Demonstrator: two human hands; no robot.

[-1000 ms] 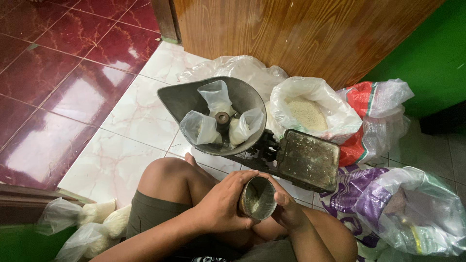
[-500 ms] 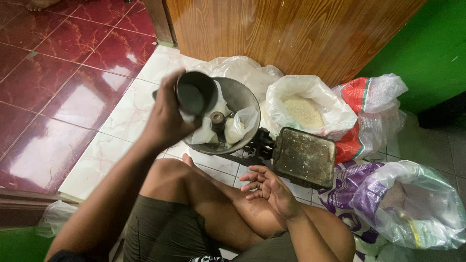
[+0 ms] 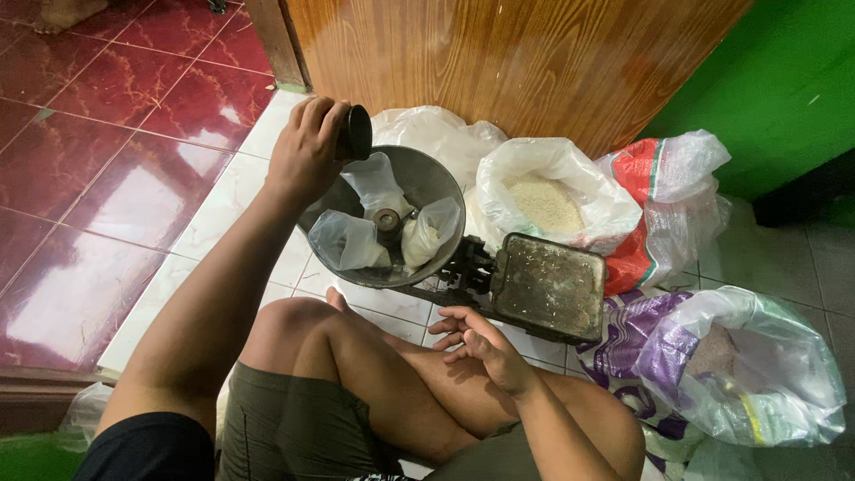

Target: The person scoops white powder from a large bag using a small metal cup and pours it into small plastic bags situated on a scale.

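While the left hand [image 3: 307,147] tilts a dark metal cup [image 3: 358,132] over the far rim of the scale pan, the lines below tell how things stand.

Stage: filling looks partly done, as I judge it; three small bags sit in the pan, and at least one appears barely filled.
Left hand: clenched around the dark metal cup, holding it on its side at the pan's far left edge, mouth turned toward the pan; whether grain is falling I cannot tell.
Right hand [image 3: 481,343]: released, fingers loosely curled, resting on the person's folded leg, just beside the near edge of the scale.
Scale pan [image 3: 436,183]: grey round bowl on the floor tiles, holding three small clear bags [image 3: 378,187] around its centre knob.
Small bags: the right-hand one [image 3: 426,233] shows pale grain inside; the other two look nearly empty.
Weight plate [image 3: 548,283]: dark flat square at the scale's right end, speckled, bare of weights.
Open white sack [image 3: 545,198]: against the wooden door, with pale rice showing in it.
Red-and-white sack [image 3: 655,205]: right of it, contents hidden.
Clear bag over purple sack [image 3: 757,365]: at the floor's right edge, brownish contents, unclear.
Left to do: by my reading, topping up and closing the small bags.
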